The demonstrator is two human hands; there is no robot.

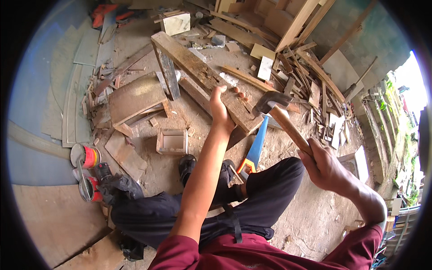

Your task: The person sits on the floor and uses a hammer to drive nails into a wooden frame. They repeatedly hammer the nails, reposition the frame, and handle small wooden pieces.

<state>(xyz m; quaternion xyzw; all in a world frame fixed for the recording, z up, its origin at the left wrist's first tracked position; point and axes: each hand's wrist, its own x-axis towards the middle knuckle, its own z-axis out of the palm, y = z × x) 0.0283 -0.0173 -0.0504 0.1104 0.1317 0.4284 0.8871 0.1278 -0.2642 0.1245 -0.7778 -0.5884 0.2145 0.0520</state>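
Note:
A long, worn wooden beam (191,58), the top of a low sawhorse-like bench, slants from the far left toward my knees. My left hand (221,110) is wrapped around it near its close end, thumb on the near side and fingertips showing over the top. My right hand (321,164) grips the wooden handle of a claw hammer (290,126). The dark hammer head is just above or against the beam's near end; whether it touches, I cannot tell. Below that end a handsaw (257,144) with a blue blade and orange handle stands tilted.
A low wooden stool (137,96) and a small open wooden box (172,141) are on the left. Two red cans (90,156) stand by the left wall. Scrap wood (310,81) is heaped at the back right. A wooden frame (299,24) leans behind it.

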